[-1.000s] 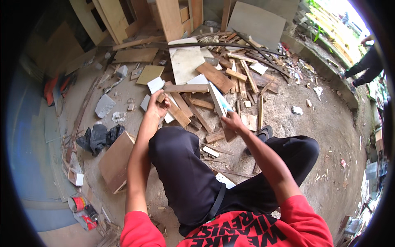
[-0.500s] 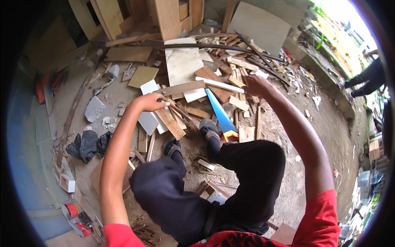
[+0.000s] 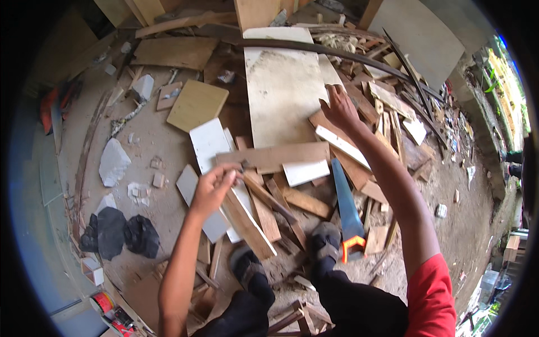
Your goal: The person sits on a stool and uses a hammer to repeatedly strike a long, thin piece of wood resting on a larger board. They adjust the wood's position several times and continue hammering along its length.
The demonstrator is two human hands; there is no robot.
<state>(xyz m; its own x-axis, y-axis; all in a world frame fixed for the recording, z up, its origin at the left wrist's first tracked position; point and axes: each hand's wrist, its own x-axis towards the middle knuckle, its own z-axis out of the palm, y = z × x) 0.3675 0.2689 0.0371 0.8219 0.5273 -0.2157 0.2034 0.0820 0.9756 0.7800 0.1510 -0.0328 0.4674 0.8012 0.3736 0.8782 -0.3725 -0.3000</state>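
My left hand (image 3: 212, 191) is at the left end of a flat brown board (image 3: 281, 155), thumb and fingers drawn together. A small dark bit shows at its fingertips, too small to name. My right hand (image 3: 341, 108) hangs over a large whitish panel (image 3: 281, 92), fingers partly bent, thumb apart, nothing seen in it. A handsaw (image 3: 347, 205) with a blue blade and orange handle lies right of my feet. Below my left hand lie a wooden plank (image 3: 247, 224) and a white board (image 3: 206, 143).
Scrap wood (image 3: 387, 106) is heaped at the far right beneath a long dark strip (image 3: 348, 53). A yellowish square board (image 3: 197, 105), a pale broken block (image 3: 114, 163) and a black plastic bag (image 3: 115, 231) lie to the left. Another person stands partly visible at the right edge.
My view has tilted forward and shifted. My right hand has moved from the scrap beside the white strip to above the whitish panel. My left hand stays near the brown board's left end.
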